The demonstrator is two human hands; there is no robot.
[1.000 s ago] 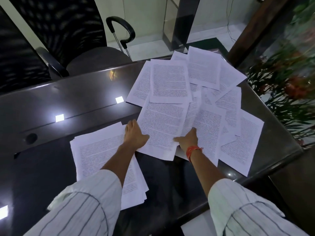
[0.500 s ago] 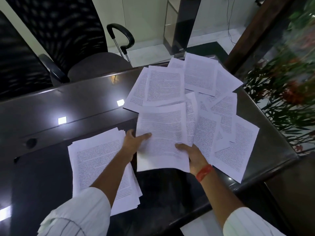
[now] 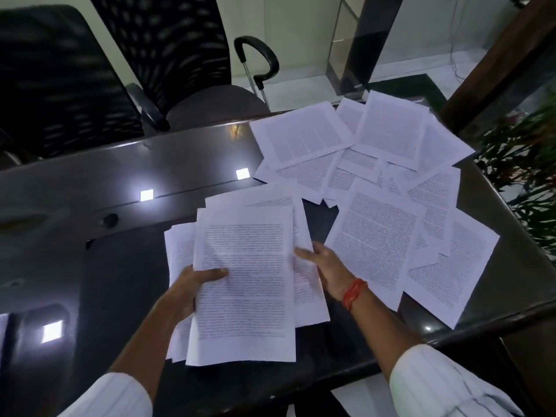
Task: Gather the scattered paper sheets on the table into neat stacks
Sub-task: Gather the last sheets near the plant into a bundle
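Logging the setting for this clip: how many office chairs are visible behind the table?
2. One black chair is at far left; a mesh-backed chair stands beside it, centre-left. Others may be out of frame.

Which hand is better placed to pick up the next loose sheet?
Right hand: open, beside the loose sheets. Left hand grips the stack.

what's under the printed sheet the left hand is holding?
Under the white printed top sheet, gripped by the left hand, lies the untidy paper stack, edges fanning out left and right. The stack's middle and the table beneath are covered.
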